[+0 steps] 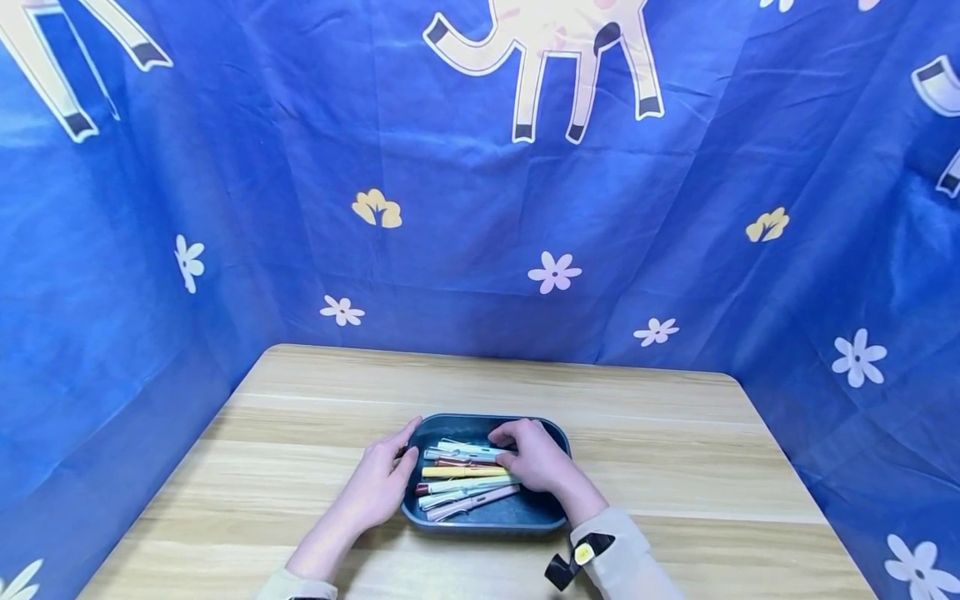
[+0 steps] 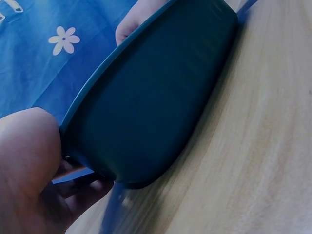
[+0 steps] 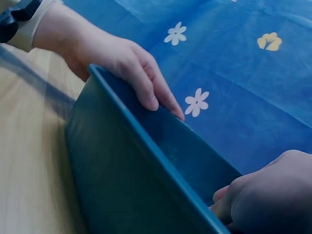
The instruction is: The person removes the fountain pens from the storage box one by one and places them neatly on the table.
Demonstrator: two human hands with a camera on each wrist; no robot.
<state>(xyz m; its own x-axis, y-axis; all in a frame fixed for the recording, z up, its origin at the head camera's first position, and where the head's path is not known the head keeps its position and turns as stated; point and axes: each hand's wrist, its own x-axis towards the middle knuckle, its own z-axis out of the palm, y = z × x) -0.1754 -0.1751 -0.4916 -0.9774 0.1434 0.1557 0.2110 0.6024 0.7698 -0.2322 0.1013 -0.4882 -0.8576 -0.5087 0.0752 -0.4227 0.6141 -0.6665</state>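
A dark teal tray (image 1: 517, 528) with rounded corners stands on the table, several pens lying across it. My left hand (image 1: 377, 483) grips its left end, with the thumb at the rim and fingers around the outside. Inside the right half, my right hand (image 1: 538, 457) curls down and pinches the right end of a light blue pen (image 1: 459, 456) between thumb and fingers. A yellow pen (image 1: 461, 472), a pale green pen (image 1: 472, 485) and a greyish-mauve pen (image 1: 480, 502) lie nearer the front. In the right wrist view, the tray wall hides the pens.
The light wooden table (image 1: 660, 467) extends around the tray. Blue cloth (image 1: 465, 250) printed with flowers and animals hangs behind and along both sides. A black wrist strap (image 1: 592, 548) with a loose end sits on the right sleeve.
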